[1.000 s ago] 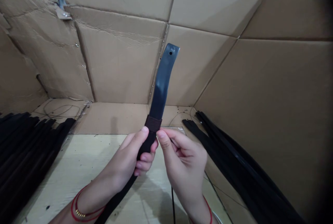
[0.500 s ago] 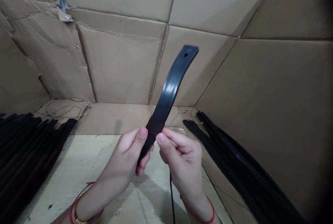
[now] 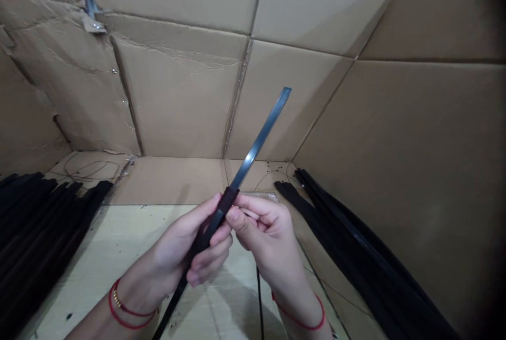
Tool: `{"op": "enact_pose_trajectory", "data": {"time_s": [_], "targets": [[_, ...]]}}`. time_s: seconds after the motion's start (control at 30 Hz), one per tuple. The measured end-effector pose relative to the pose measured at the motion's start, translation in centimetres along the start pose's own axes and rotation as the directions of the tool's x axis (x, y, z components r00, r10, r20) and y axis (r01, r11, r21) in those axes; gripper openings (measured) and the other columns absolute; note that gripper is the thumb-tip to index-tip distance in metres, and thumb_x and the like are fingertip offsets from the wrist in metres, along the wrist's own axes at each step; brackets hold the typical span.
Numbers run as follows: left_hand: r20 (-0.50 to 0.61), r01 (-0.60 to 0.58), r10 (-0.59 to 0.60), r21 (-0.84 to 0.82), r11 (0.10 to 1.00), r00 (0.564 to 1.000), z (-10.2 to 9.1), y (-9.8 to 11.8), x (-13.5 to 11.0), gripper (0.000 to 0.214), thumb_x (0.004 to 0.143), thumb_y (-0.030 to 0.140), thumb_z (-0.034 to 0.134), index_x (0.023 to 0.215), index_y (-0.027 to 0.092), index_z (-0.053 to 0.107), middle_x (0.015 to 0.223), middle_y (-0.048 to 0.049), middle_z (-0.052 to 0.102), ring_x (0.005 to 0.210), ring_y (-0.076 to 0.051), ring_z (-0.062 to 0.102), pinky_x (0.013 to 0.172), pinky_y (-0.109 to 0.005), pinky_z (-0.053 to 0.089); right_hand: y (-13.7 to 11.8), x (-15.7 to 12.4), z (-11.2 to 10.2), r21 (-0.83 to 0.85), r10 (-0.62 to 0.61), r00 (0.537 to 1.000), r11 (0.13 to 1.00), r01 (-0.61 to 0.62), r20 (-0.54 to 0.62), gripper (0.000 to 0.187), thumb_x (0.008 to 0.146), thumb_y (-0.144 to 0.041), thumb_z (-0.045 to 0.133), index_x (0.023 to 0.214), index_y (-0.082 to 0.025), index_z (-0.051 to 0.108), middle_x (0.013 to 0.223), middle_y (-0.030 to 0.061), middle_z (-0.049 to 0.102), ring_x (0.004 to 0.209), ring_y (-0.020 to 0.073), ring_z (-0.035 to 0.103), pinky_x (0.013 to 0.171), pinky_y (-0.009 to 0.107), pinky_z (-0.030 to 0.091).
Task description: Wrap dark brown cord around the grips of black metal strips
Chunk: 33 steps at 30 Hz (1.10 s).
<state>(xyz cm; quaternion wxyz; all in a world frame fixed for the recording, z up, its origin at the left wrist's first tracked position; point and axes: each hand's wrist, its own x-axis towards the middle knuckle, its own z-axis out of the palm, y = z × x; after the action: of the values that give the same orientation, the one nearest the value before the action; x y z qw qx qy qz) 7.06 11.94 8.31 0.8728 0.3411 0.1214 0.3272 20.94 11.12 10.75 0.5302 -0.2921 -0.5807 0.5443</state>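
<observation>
Pale board (image 3: 134,234) between dark bundles (image 3: 43,245), left hand (image 3: 174,245) grasping black strip (image 3: 259,145), right hand (image 3: 266,237) pinching edge of wrap (image 3: 227,200)

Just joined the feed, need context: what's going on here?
A person is handling a black strip with both bare hands. The left hand grips it below a dark band; the right hand has thumb and forefinger at the band, though what they pinch is hard to tell. The strip is tilted, its far end up and to the right, seen edge-on. A thin cord hangs below the right hand. More black lengths lie at left and right.
</observation>
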Motion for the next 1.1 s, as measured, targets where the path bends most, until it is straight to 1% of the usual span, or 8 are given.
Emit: {"op": "enact_pose_trajectory", "data": {"time_s": [0.17,0.33,0.57,0.7,0.8,0.93,1.03,1.1], "targets": [[-0.189,-0.038,0.095,0.283,0.958,0.977,0.4,-0.2,0.0,0.057,0.096,0.06,0.029,0.069,0.015,0.051,0.049,0.0023,0.044,0.039,-0.005,0.038,0.04,-0.014,0.034,0.0,-0.3,0.6,0.001,0.041,0.99,0.999,-0.041,-0.132,0.012,0.085,-0.027,0.068,0.081,-0.016,0.072,0.052,-0.0005,0.063,0.043,0.0107,0.059,0.041,0.019,0.045],[-0.323,-0.129,0.483,0.71,0.692,0.814,1.0,-0.4,-0.1,0.04,0.092,0.057,0.048,0.09,0.017,0.051,0.066,0.0036,0.051,0.055,-0.005,0.044,0.05,-0.014,0.036,0.3,-0.2,1.2,0.032,0.012,0.987,0.999,-0.006,-0.162,0.009,0.087,-0.022,0.066,0.084,-0.016,0.072,0.054,-0.0025,0.061,0.046,0.0098,0.062,0.046,0.018,0.051],[-0.341,-0.229,0.466,0.55,0.803,0.816,1.5,-0.2,-0.5,0.04,0.094,0.054,0.045,0.082,0.016,0.045,0.061,0.0048,0.048,0.046,-0.003,0.039,0.042,-0.012,0.03,1.1,-0.3,1.7,0.186,-0.048,0.995,0.98,0.064,-0.089,0.022,0.093,-0.018,0.058,0.11,-0.026,0.069,0.059,-0.0044,0.065,0.049,0.0113,0.066,0.05,0.022,0.058],[-0.308,-0.308,0.43,0.374,0.875,0.849,1.8,-0.8,-0.6,0.04,0.095,0.054,0.044,0.087,0.015,0.052,0.054,0.0053,0.046,0.039,-0.002,0.035,0.037,-0.01,0.029,1.1,-0.3,1.0,0.198,-0.081,0.994,0.976,0.094,-0.074,0.018,0.089,-0.018,0.065,0.104,-0.025,0.072,0.052,-0.0067,0.056,0.037,0.0026,0.043,0.037,0.012,0.038],[-0.242,-0.224,0.27,0.203,0.953,0.932,1.6,-0.6,-0.8,0.044,0.094,0.056,0.043,0.083,0.015,0.052,0.045,0.0058,0.043,0.031,-0.003,0.028,0.03,-0.011,0.027,0.7,-0.2,0.0,0.163,-0.053,0.998,0.985,0.056,-0.022,0.017,0.085,-0.021,0.07,0.101,-0.021,0.075,0.048,-0.0086,0.036,0.04,0.0011,0.022,0.035,0.014,0.016],[-0.059,-0.03,0.038,0.134,0.991,0.998,0.7,0.1,-0.6,0.044,0.094,0.057,0.038,0.086,0.016,0.053,0.042,0.0054,0.044,0.025,-0.005,0.026,0.025,-0.015,0.027,0.2,-0.1,-0.7,0.166,0.022,0.99,0.985,-0.045,0.14,0.024,0.083,-0.028,0.072,0.103,-0.015,0.074,0.05,-0.0073,0.037,0.043,0.0013,0.02,0.038,0.015,0.014],[-0.221,-0.092,0.169,0.322,0.942,0.961,0.6,-0.3,0.1,0.044,0.093,0.058,0.041,0.085,0.016,0.052,0.052,0.003,0.049,0.035,-0.006,0.039,0.034,-0.015,0.035,0.2,0.0,-0.4,0.11,0.056,0.998,0.992,-0.059,0.025,0.03,0.085,-0.031,0.069,0.107,-0.011,0.07,0.051,-0.0041,0.052,0.039,0.0027,0.032,0.038,0.016,0.029],[-0.321,-0.173,0.397,0.548,0.818,0.86,0.9,-0.8,0.4,0.039,0.091,0.055,0.051,0.09,0.016,0.053,0.065,0.0017,0.052,0.051,-0.006,0.046,0.046,-0.014,0.039,0.4,0.1,0.0,0.09,0.071,0.993,0.994,-0.062,-0.098,0.028,0.083,-0.031,0.07,0.104,-0.012,0.071,0.049,-0.0048,0.051,0.039,0.0051,0.038,0.04,0.018,0.038]]}}
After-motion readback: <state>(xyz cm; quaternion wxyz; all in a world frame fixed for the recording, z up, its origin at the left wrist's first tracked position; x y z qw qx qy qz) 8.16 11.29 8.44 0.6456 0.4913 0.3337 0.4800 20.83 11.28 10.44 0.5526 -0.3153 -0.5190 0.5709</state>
